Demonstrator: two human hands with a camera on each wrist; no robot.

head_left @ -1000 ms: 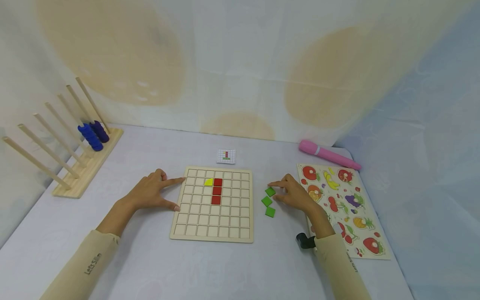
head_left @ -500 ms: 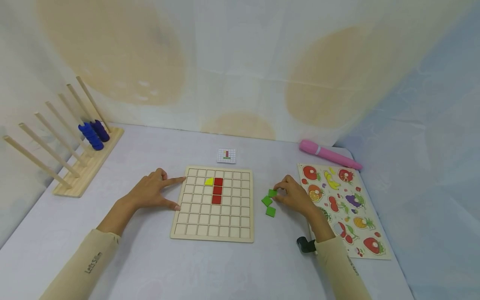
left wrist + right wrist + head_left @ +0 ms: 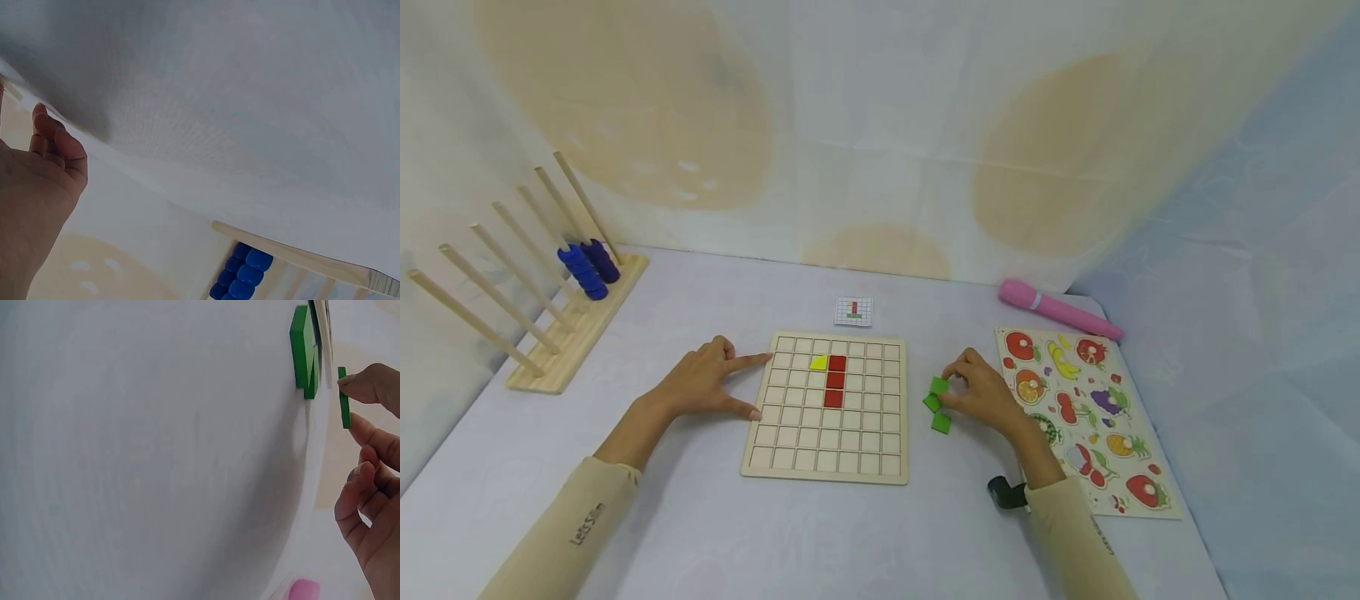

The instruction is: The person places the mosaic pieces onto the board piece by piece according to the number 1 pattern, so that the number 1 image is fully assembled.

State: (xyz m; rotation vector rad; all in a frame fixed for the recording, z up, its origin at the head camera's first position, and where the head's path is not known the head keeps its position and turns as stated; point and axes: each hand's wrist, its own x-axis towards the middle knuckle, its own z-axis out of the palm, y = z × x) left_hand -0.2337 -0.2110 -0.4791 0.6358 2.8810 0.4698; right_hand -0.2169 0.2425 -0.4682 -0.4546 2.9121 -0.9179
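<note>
the grid board (image 3: 828, 439) looks like smooth, matt wood.

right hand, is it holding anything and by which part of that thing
The right hand holds a green tile, pinched near opposite edges between thumb and a finger.

"What do we see by the person's left hand (image 3: 694, 383)?"

"We see it touching the left edge of a square, pale wooden grid board (image 3: 829, 439), where a yellow round-cornered tile (image 3: 817, 363) sits beside the top of three square red tiles (image 3: 834, 381) in a column."

"And the right hand (image 3: 981, 392)?"

"We see it pinching a small square green tile (image 3: 937, 385) near two matching green tiles (image 3: 941, 424)."
</note>
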